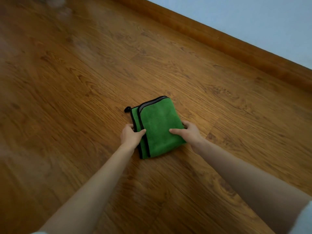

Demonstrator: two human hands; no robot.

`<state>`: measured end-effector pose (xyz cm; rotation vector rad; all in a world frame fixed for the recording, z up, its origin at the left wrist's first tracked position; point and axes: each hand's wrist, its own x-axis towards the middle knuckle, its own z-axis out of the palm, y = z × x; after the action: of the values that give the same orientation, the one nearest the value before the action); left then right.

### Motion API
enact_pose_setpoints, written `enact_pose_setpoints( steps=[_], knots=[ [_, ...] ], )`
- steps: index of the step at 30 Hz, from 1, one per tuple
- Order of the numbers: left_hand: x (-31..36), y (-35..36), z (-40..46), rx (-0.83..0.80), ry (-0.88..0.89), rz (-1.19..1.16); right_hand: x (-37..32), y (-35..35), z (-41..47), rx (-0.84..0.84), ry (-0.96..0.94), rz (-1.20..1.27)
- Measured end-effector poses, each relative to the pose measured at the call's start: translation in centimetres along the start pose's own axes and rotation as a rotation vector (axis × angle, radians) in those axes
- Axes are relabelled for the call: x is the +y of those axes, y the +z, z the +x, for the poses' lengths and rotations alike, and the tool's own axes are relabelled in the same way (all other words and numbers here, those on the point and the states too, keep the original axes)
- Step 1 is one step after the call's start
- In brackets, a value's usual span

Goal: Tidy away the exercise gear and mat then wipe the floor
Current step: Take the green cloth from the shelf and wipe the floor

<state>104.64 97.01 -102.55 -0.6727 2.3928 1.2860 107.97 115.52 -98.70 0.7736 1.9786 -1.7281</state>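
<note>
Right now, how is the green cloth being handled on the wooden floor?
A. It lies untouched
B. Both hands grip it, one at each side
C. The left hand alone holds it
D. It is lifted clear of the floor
B: the left hand and the right hand each grip a side of the folded green cloth, thumbs on top, as it lies on the wooden floor.

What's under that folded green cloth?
The green cloth lies flat on the wooden floor, with both thumbs on top. The left hand and right hand grip its sides. Anything beneath it is covered.
</note>
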Motion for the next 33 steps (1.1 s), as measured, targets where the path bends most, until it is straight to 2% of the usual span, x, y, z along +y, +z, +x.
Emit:
enact_pose_setpoints(
  steps=[3,6,9,10,12,16,21,25,28,33],
  knots=[
    [0.5,-1.0,-0.5,0.112,0.189,0.1,-1.7,-0.7,-0.6,-0.06,-0.17,-0.075],
    [2.1,-2.5,-1.2,0.133,0.589,0.199,-4.0,-1.6,-1.2,-0.068,-0.362,-0.339],
    [4.3,-4.0,-1.7,0.095,1.037,0.435,-6.1,-2.3,-1.9,0.027,-0.579,-0.639],
    [5.0,-4.3,-1.8,0.09,1.155,0.518,-6.5,-2.4,-2.2,0.047,-0.64,-0.694],
    [5.9,-4.4,-2.2,0.059,1.277,0.649,-6.7,-2.6,-2.8,0.048,-0.738,-0.781],
    [5.0,-3.5,-2.0,0.019,1.308,0.821,-4.4,-3.1,-3.2,-0.032,-0.753,-0.913],
    [2.4,-2.8,-1.6,0.011,1.262,0.786,-0.8,-5.0,-2.7,-0.004,-0.636,-1.011],
    [0.8,-1.9,-2.0,-0.001,1.276,0.738,0.4,-6.2,-2.5,0.041,-0.631,-1.063],
    [0.0,-0.8,-2.6,0.0,1.265,0.724,1.1,-6.0,-2.5,0.08,-0.736,-1.17],
    [-0.6,1.1,-3.5,-0.04,1.251,0.714,1.9,-5.4,-2.8,0.205,-1.03,-1.086]
  ],
)
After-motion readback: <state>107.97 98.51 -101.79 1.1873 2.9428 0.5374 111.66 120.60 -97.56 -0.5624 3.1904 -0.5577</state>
